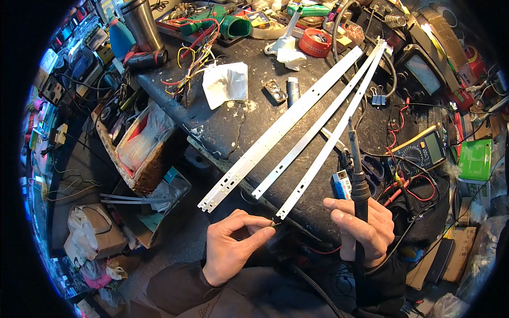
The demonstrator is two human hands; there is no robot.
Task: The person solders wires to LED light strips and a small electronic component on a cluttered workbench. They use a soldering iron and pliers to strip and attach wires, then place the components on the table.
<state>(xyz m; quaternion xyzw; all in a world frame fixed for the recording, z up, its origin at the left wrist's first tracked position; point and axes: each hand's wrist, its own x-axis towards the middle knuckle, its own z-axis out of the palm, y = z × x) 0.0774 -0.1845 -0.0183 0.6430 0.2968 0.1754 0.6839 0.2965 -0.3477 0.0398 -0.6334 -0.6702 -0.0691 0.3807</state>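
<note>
My right hand (pixel 366 228) holds a soldering iron (pixel 360 196) by its dark handle, with the tip pointing up and away from me. Thumb and forefinger of my left hand (pixel 236 241) are pinched together on something small and dark, too small to name. That pinch is just beside the near end of a thin white LED strip (pixel 331 143). A second narrow strip (pixel 313 132) and a wider white strip bundle (pixel 281 130) lie to its left. All of them slant across the dark bench (pixel 238 132), their near ends reaching its front edge.
A yellow-black multimeter (pixel 424 148) with red leads lies at right, near a green box (pixel 475 159). Behind the strips stand a red round tin (pixel 315 43) and a white paper (pixel 225 85). A lighter-like black cylinder (pixel 293 91) lies nearby. An open drawer (pixel 140 146) juts out at left.
</note>
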